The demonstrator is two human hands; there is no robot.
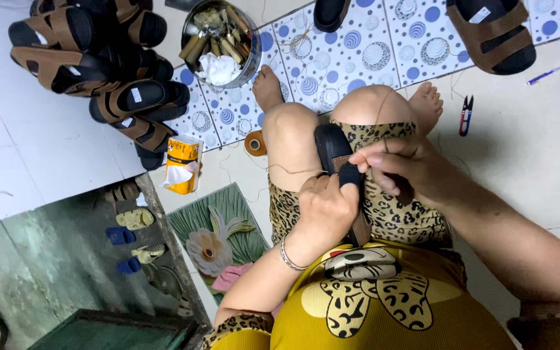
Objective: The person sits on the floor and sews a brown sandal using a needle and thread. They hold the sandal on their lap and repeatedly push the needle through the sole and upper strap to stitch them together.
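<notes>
**Sandal on the lap, bowl on the mat**

Our left hand point(324, 210) is clasped around a dark sandal point(335, 152) resting on our lap between the knees, while our right hand point(400, 167) pinches a thread point(280, 170) at its strap. Beyond our feet, a metal bowl point(251, 55) holds brown sticks and crumpled white paper. An orange tissue box point(183, 163) shows tissue poking out.

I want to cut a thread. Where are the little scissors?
In the head view, the small red-and-black thread snips lie on the pale floor at the right, just right of the person's foot and below the blue-dotted mat.
</notes>
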